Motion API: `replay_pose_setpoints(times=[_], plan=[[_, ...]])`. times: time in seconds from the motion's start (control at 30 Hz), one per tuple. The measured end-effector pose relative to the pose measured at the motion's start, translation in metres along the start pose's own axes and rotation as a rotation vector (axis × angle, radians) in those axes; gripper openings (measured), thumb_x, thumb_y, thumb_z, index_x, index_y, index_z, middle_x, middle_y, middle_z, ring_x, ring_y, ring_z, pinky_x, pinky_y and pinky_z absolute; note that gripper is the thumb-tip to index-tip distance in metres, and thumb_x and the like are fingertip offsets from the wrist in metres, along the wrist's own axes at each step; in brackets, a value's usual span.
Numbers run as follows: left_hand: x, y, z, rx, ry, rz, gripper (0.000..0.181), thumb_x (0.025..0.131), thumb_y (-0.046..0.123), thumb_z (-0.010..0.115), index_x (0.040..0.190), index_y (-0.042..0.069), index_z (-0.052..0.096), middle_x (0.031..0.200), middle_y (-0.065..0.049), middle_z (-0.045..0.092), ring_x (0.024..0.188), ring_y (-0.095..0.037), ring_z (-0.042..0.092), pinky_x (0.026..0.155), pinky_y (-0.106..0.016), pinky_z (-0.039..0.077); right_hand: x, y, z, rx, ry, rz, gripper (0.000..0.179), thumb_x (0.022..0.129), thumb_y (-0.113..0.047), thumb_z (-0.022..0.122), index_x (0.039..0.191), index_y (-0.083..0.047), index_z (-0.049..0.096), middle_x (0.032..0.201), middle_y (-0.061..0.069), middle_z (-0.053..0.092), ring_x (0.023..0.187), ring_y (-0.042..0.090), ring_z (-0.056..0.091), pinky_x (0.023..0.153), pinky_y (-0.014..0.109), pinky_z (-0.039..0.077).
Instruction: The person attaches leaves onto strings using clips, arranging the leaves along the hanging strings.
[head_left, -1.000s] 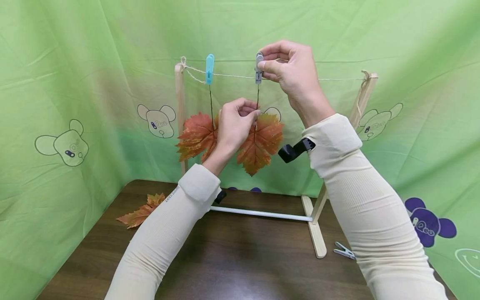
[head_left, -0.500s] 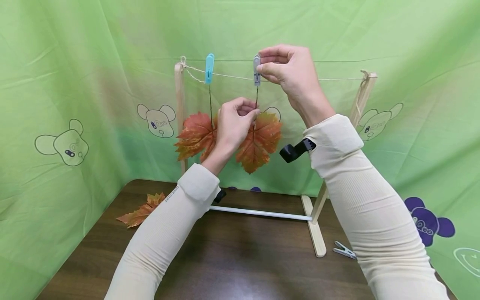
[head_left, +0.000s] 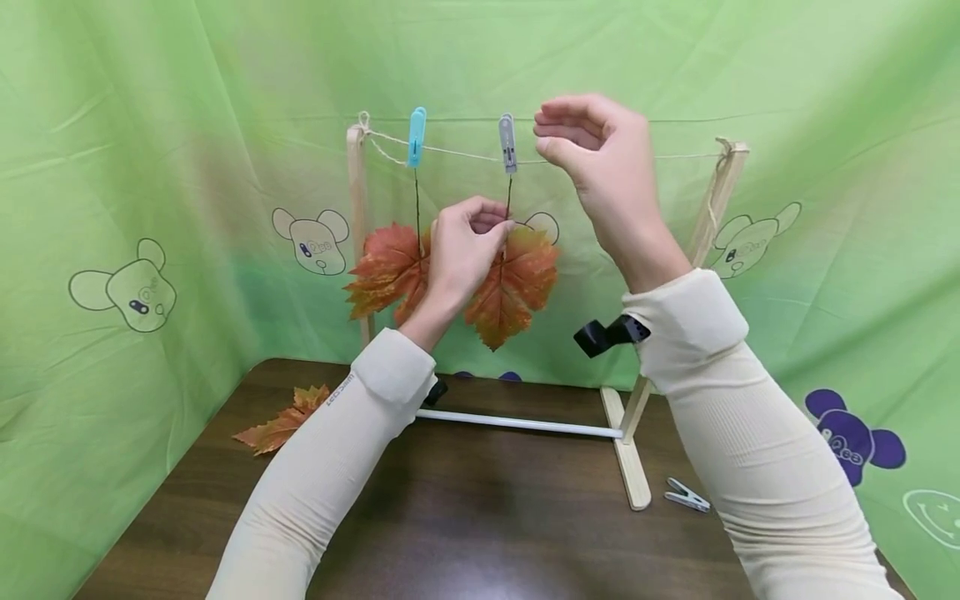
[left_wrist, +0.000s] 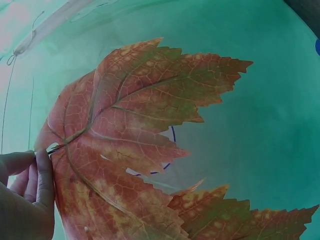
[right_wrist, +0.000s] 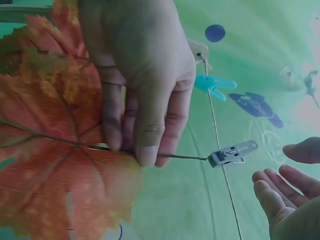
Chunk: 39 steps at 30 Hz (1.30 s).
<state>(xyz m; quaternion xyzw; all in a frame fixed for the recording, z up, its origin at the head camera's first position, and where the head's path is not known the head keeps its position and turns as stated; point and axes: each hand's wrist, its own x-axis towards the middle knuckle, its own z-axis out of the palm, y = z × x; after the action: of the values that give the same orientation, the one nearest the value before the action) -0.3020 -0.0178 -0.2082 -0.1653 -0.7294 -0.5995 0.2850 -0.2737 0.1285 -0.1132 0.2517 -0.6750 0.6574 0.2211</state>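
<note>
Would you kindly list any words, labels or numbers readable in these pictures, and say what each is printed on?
Small dark print on the left sleeve cuff: too small and tilted to read.
Mark on the cartoon bear prints of the green backdrop: seems to be "Qee", blurred.
The same mark on the purple bear: also blurred.
Nothing readable on the pegs or the wooden stand.

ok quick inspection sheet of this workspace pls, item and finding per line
surface: dark wooden table, bare in the middle
job's things: grey clothespin clips the right maple leaf by its stem to the string; blue clothespin holds a second leaf
clutter: spare leaf and loose clothespin on the table
hands: left hand pinches the stem; right hand open, beside the grey clothespin
cables: nothing seen
surroundings: green printed cloth, wooden frame
</note>
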Motion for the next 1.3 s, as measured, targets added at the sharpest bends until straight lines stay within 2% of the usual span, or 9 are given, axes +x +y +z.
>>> replay_pose_setpoints(times=[0.1,0.37,0.53,0.67,0.9,1.03,1.17,1.3], plan=[[0.002,0.001,0.000,0.006,0.000,-0.002,0.014,0.095,0.006,0.076,0.107,-0.001,0.079,0.100,-0.014,0.079,0.084,-0.020,0.074,0.073,-0.024,0.059,-0.014,0.001,-0.005,-0.002,0.001,-0.031,0.026,0.092,0.007,0.069,0.118,0.002,0.073,0.116,0.010,0.073,0.115,0.023,0.070,0.101,0.026,0.056],[0.002,0.001,-0.003,-0.006,-0.007,0.001,0.021,0.096,0.003,0.074,0.116,-0.001,0.077,0.105,-0.015,0.079,0.091,-0.022,0.076,0.076,-0.026,0.062,-0.047,0.014,-0.026,-0.016,-0.007,-0.049,0.025,0.094,0.005,0.070,0.118,0.001,0.073,0.114,0.007,0.075,0.112,0.018,0.072,0.096,0.020,0.056],[-0.002,0.001,-0.008,0.009,0.007,0.017,0.026,0.096,0.004,0.073,0.123,0.002,0.075,0.114,-0.012,0.078,0.101,-0.021,0.076,0.085,-0.028,0.061,-0.060,0.022,-0.043,-0.029,0.016,-0.057,0.025,0.094,0.003,0.071,0.120,0.001,0.073,0.115,0.009,0.076,0.110,0.015,0.073,0.093,0.018,0.056],[-0.008,0.002,-0.017,0.009,0.030,0.060,0.028,0.097,0.003,0.072,0.125,0.002,0.074,0.117,-0.015,0.077,0.103,-0.021,0.075,0.089,-0.032,0.061,-0.070,0.025,-0.052,-0.031,0.021,-0.052,0.026,0.094,0.003,0.071,0.120,0.002,0.073,0.114,0.007,0.077,0.110,0.014,0.073,0.093,0.017,0.056],[-0.032,0.001,-0.040,0.083,0.019,0.138,0.026,0.098,0.007,0.073,0.124,0.007,0.075,0.116,-0.009,0.078,0.102,-0.018,0.074,0.083,-0.034,0.061,-0.089,0.031,-0.066,-0.063,0.016,-0.058,0.026,0.095,0.004,0.071,0.121,0.003,0.073,0.112,0.002,0.078,0.109,0.011,0.073,0.094,0.015,0.055],[-0.051,-0.001,-0.058,0.112,0.007,0.179,0.024,0.097,0.007,0.075,0.121,0.004,0.075,0.112,-0.010,0.079,0.099,-0.018,0.074,0.082,-0.036,0.061,-0.100,0.037,-0.073,-0.116,-0.001,-0.052,0.026,0.096,0.002,0.072,0.122,0.002,0.073,0.113,0.000,0.078,0.110,0.009,0.072,0.094,0.013,0.055],[-0.069,-0.006,-0.076,0.143,0.004,0.191,0.022,0.096,0.008,0.076,0.118,0.003,0.076,0.108,-0.010,0.079,0.095,-0.019,0.074,0.078,-0.030,0.058,-0.113,0.043,-0.080,-0.196,-0.011,-0.033,0.027,0.097,-0.001,0.072,0.124,0.001,0.072,0.116,-0.003,0.078,0.113,0.007,0.071,0.096,0.012,0.053],[-0.084,-0.016,-0.095,0.175,0.001,0.165,0.021,0.096,0.009,0.077,0.116,0.004,0.077,0.106,-0.009,0.079,0.094,-0.017,0.073,0.074,-0.019,0.055,-0.124,0.050,-0.086,-0.283,-0.022,-0.025,0.028,0.098,-0.001,0.070,0.126,0.001,0.072,0.118,-0.007,0.077,0.114,0.004,0.070,0.097,0.012,0.053]])
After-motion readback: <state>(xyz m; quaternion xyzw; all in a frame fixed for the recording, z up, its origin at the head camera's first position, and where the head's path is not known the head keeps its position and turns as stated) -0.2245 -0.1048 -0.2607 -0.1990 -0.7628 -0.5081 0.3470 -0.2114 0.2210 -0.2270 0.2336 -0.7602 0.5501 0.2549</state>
